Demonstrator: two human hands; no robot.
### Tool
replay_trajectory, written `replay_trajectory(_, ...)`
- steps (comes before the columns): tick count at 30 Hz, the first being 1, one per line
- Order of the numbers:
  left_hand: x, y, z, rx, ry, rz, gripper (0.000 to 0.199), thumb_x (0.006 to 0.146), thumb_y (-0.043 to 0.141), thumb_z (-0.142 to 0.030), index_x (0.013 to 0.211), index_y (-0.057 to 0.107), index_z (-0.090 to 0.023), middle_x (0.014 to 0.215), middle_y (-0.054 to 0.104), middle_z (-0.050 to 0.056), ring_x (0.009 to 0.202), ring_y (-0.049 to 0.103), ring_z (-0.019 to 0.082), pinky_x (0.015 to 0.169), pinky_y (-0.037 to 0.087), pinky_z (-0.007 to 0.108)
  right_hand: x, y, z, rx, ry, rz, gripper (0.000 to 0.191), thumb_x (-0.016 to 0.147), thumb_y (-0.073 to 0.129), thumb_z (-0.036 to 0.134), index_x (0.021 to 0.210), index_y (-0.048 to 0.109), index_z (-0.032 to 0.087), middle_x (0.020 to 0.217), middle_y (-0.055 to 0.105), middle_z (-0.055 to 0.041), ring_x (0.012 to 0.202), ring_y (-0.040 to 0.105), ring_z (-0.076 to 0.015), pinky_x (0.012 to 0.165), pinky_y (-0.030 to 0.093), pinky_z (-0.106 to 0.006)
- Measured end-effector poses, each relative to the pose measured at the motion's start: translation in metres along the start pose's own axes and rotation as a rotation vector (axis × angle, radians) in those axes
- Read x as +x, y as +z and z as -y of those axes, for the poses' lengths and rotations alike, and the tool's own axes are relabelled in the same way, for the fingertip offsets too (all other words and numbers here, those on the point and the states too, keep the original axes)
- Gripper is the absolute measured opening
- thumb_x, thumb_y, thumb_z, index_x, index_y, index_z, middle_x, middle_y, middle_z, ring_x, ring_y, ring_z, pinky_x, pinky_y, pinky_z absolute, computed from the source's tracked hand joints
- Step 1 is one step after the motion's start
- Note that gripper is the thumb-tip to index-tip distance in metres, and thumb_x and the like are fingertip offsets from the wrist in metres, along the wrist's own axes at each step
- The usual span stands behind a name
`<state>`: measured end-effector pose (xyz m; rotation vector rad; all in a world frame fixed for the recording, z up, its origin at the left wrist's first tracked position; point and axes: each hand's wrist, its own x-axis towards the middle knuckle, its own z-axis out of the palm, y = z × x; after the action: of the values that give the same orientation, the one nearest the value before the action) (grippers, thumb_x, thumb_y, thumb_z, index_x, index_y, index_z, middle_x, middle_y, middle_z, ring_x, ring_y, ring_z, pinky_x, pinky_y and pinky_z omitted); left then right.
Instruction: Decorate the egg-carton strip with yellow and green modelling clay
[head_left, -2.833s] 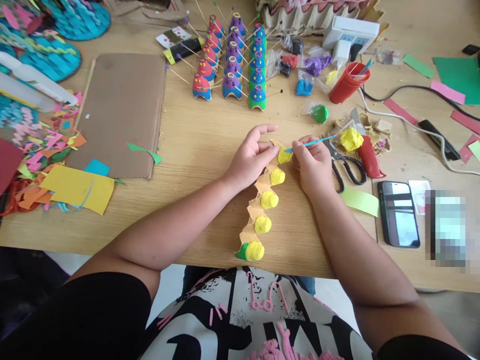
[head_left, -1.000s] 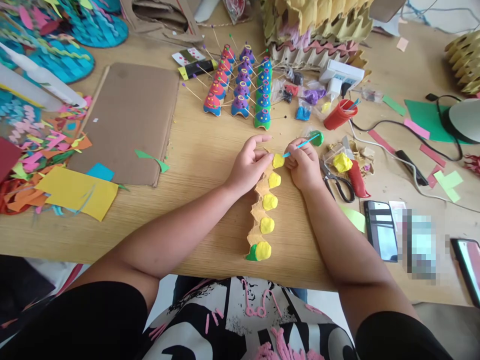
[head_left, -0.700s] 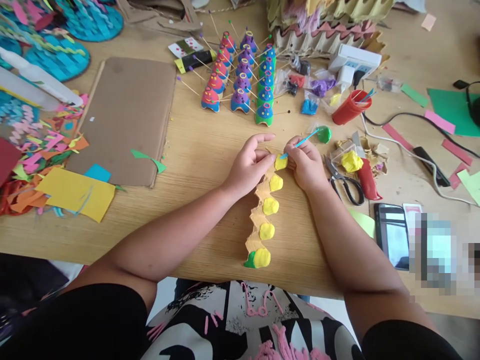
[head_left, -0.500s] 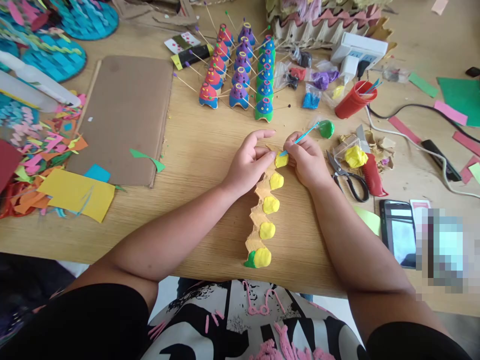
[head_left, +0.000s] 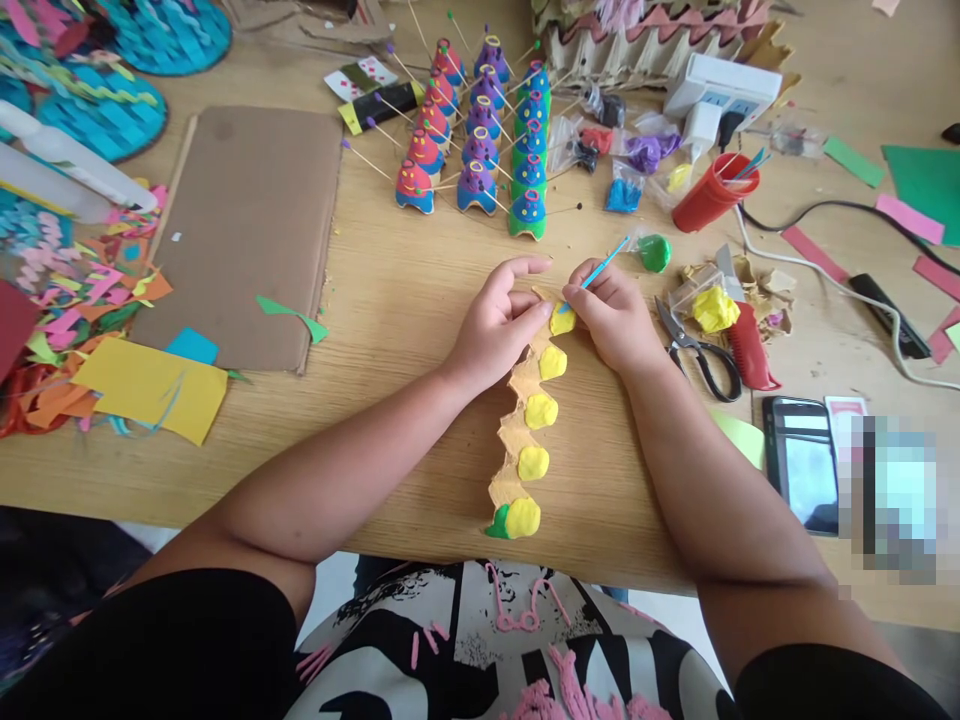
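A strip of egg carton (head_left: 527,378), tan and zigzag-edged, lies lengthwise on the wooden table. Flattened pieces of yellow clay (head_left: 541,411) cover one side of its several cups, and a bit of green clay (head_left: 499,521) sits on the nearest cup. My left hand (head_left: 496,325) grips the strip's far end between thumb and fingers. Pinched in my right hand (head_left: 616,318) is a thin blue clay tool (head_left: 606,262). Its lower end is mostly hidden by my fingers, close to the farthest yellow piece. My right fingertips are beside that piece.
Painted egg-carton caterpillars (head_left: 480,145) with pins stand at the back. On the right lie scissors (head_left: 701,350), green clay (head_left: 655,252), a red cup (head_left: 716,192), a red-handled knife (head_left: 750,345) and a phone (head_left: 801,465). Brown cardboard (head_left: 240,230) and paper scraps are left.
The blue tool has tilted more upright and pulled back a little from the farthest yellow piece as my right hand shifted. My left hand keeps its hold on the strip.
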<state>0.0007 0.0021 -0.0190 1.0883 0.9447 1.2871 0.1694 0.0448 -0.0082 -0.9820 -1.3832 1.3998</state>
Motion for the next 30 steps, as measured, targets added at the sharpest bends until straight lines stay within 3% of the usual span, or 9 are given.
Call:
replay_trajectory(6, -0.0014, 0.0001, -0.0026, 0.025, -0.013, 0.001, 0.042, 0.09, 0.078, -0.024, 0.128, 0.062, -0.027, 0.059, 0.051, -0.009, 0.047, 0.037, 0.007, 0.049, 0.024, 0.024, -0.0016, -0.0002, 0.0023, -0.018, 0.025, -0.005, 0.047, 0.075, 0.095, 0.057, 0.077, 0.062, 0.025, 0.064, 0.049, 0.0055, 0.061, 0.037, -0.0104, 0.054, 0.032, -0.025)
replay_trajectory(13, -0.0005, 0.0009, -0.0024, -0.008, -0.053, 0.006, 0.043, 0.09, 0.077, -0.024, 0.129, 0.059, -0.025, 0.06, 0.052, -0.009, 0.047, 0.038, 0.008, 0.048, 0.025, 0.025, 0.0004, -0.0008, 0.0014, 0.204, 0.115, -0.042, 0.051, 0.075, 0.091, 0.061, 0.075, 0.054, 0.026, 0.058, 0.033, 0.0089, 0.049, 0.025, -0.0075, 0.046, 0.019, -0.025)
replay_trajectory(22, -0.0014, 0.0022, -0.0025, -0.005, -0.033, 0.01, 0.043, 0.09, 0.076, -0.022, 0.129, 0.059, -0.026, 0.059, 0.048, -0.01, 0.047, 0.035, 0.008, 0.049, 0.023, 0.026, -0.0006, 0.0041, 0.0012, 0.115, 0.109, -0.044, 0.045, 0.075, 0.093, 0.053, 0.075, 0.059, 0.024, 0.059, 0.04, 0.0073, 0.054, 0.036, -0.0082, 0.049, 0.025, -0.024)
replay_trajectory(30, -0.0023, 0.0014, -0.0021, 0.0, -0.004, 0.024, 0.042, 0.091, 0.075, -0.023, 0.129, 0.059, -0.026, 0.058, 0.048, -0.011, 0.046, 0.036, 0.008, 0.048, 0.023, 0.024, 0.0, 0.0001, 0.0001, 0.003, 0.054, -0.03, 0.041, 0.078, 0.091, 0.052, 0.075, 0.061, 0.023, 0.059, 0.045, 0.0067, 0.055, 0.035, -0.0083, 0.052, 0.026, -0.025)
